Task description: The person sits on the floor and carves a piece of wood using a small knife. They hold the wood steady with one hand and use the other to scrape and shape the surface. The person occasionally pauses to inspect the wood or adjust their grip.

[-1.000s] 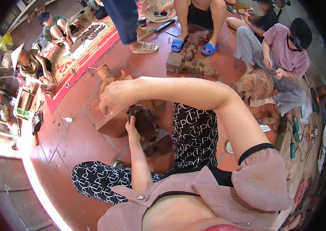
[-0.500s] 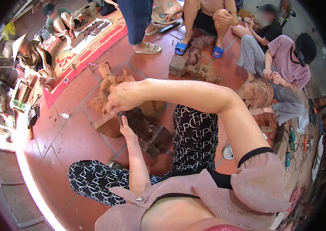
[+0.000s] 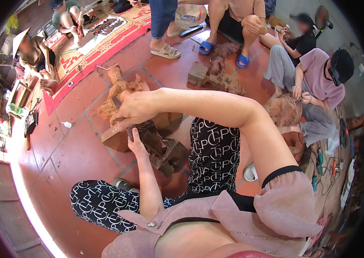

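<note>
Two hands at work on one dark brown carved wood piece (image 3: pixel 158 144), close together near mid-scene. Right hand (image 3: pixel 137 107) curled over a slim dark metal tool (image 3: pixel 119 112), fingers (image 3: pixel 126 122) closed around it, knuckles up, tool tip hidden against the wood. Left hand (image 3: pixel 135 142) just below and nearer, fingers pressed closed against the left face of the dark carving, thumb side up. Dark carving tilted, resting against a pale rectangular wooden block (image 3: pixel 117 137) on the red tiled floor (image 3: pixel 74 155), between the knees in black-and-white patterned trousers (image 3: pixel 214 155). Just beyond the right hand, touching the block's far side, a light reddish-brown rough carved root figure (image 3: pixel 117 96), upright. Farther off and to the right, a second knotty brown stump carving (image 3: pixel 220 73) beside a grey stone-like block (image 3: pixel 197 73). Far right, a seated person in a mauve shirt (image 3: pixel 317 79) bent over a round reddish carving (image 3: pixel 285 109). Far left, a red patterned mat (image 3: pixel 104 41) with small items laid out, and another seated person in a conical hat (image 3: pixel 21 38). Near right edge, cables and small tools (image 3: pixel 326 167) on the floor, too blurred to tell apart.
</note>
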Tool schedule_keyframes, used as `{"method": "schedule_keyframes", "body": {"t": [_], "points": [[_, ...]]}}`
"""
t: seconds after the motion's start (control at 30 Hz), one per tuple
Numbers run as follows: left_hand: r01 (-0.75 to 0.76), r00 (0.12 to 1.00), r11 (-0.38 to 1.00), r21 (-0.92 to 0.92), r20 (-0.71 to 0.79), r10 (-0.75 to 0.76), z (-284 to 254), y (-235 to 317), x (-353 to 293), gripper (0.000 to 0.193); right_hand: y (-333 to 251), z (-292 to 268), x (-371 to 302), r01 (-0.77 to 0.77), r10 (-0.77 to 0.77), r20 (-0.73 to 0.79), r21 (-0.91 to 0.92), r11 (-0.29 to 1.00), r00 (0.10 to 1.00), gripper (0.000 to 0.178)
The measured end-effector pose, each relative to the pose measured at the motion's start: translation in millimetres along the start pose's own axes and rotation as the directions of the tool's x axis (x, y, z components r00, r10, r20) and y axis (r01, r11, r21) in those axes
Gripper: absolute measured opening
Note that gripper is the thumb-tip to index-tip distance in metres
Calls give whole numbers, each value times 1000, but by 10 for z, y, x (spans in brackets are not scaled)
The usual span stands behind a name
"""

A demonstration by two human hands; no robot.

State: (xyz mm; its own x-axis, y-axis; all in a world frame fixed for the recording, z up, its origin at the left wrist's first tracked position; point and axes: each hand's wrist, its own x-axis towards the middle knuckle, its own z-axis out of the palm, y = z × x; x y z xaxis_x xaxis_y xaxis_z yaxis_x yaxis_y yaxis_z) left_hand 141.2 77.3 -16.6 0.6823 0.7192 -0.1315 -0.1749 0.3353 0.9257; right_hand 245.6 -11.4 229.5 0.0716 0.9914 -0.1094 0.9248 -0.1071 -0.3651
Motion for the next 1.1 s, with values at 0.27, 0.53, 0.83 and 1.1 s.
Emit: {"method": "schedule_keyframes", "body": {"t": [0.27, 0.53, 0.83, 1.1], "points": [[-90, 996, 994, 61, 28, 88, 117, 138, -71, 38, 10, -3, -16, 93, -92, -19, 49, 994, 996, 42], [-13, 999, 999, 39, -51, 15, -19, -43, 49, 43, -32, 18, -57, 96, -96, 4, 1, 995, 995, 41], [-190, 955, 910, 367, -144, 258, -1, 92, -16, 49, 11, 55, -31, 111, -106, -79, 57, 992, 991, 37], [-190, 965, 897, 399, -93, 245, 10, 117, -37, 47, 36, 77, 5, 163, -154, -150, 51, 985, 977, 30]]}}
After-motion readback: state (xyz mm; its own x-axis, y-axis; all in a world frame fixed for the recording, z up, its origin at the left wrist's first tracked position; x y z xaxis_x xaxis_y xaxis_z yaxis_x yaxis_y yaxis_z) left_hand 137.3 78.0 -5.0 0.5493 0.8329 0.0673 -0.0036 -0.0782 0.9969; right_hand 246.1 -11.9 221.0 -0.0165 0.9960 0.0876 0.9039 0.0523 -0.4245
